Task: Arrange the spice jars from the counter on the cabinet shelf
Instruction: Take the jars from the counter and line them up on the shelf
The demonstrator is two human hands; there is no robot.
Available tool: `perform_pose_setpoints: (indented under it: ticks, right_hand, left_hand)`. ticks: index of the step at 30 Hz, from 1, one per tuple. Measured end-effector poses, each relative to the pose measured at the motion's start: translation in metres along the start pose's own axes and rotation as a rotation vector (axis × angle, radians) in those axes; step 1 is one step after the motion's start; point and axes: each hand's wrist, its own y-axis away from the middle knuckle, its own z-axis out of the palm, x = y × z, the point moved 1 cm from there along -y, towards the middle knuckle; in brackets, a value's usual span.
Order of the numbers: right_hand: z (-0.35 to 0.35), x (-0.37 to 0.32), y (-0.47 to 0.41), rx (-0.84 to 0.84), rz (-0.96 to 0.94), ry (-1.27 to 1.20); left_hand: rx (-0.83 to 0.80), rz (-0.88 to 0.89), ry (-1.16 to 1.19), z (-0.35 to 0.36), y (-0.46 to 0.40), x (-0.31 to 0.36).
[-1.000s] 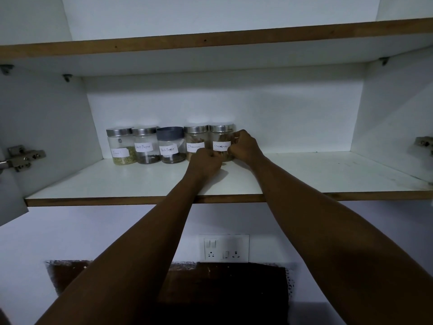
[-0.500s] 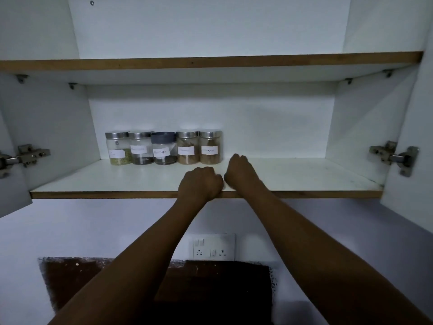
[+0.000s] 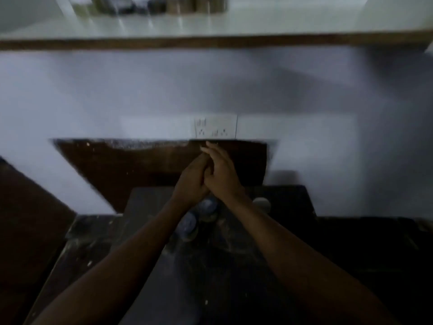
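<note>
White laminate cabinet shelf (image 3: 234, 22), brown-edged: now seen only at the top margin of the view, where half a second ago it filled the centre; the camera has been tilted down. The whole frame is blurred by motion.

Dark counter (image 3: 234, 266): now brought into view below, speckled with pale marks, set against the white wall.

Wall socket plate (image 3: 215, 126): seen mid-frame, higher than before.

Left hand (image 3: 191, 181) and right hand (image 3: 222, 174): earlier closed into fists at the shelf edge, now lowered over the back of the counter and pressed together, fingers extended and touching one another. Nothing is seen held in either hand.

Spice jars on the shelf (image 3: 164, 4): a row is cut off by the top edge, only the lower bodies shown, labels unreadable.

Spice jars on the counter (image 3: 188, 225): two pale round lids are seen just below the wrists, a third lid (image 3: 261, 204) just right of the right wrist. Contents cannot be told.
</note>
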Motion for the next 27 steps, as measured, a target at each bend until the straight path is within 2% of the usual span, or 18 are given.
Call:
perform_pose_setpoints:
  ticks: [4,6,12,14,19,24,27]
  right_hand:
    - [0.078,0.038,0.058,-0.324,0.283,0.036]
    - [0.11,0.048,0.076,-0.418,0.362,0.066]
    - [0.18,0.074,0.104,-0.475,0.603,0.144]
    - [0.184,0.08,0.11,-0.475,0.621,0.152]
    - [0.195,0.1,0.117,-0.463,0.579,0.195]
    - [0.185,0.119,0.106,-0.514,0.55,0.209]
    - [0.167,0.122,0.102,-0.595,0.405,0.264]
  left_hand:
    - [-0.271,-0.244,-0.02,0.018,0.082,-0.069]
    - [-0.359,-0.316,-0.062,0.02,0.11,-0.095]
    - [-0.57,-0.471,-0.286,0.039,0.144,-0.158]
    - [-0.643,-0.5,-0.344,0.047,0.143,-0.164]
    - [-0.574,-0.525,-0.322,0.063,0.142,-0.181]
    - [-0.569,-0.456,-0.316,0.07,0.132,-0.191]
    - [-0.499,-0.434,-0.181,0.058,0.124,-0.187]
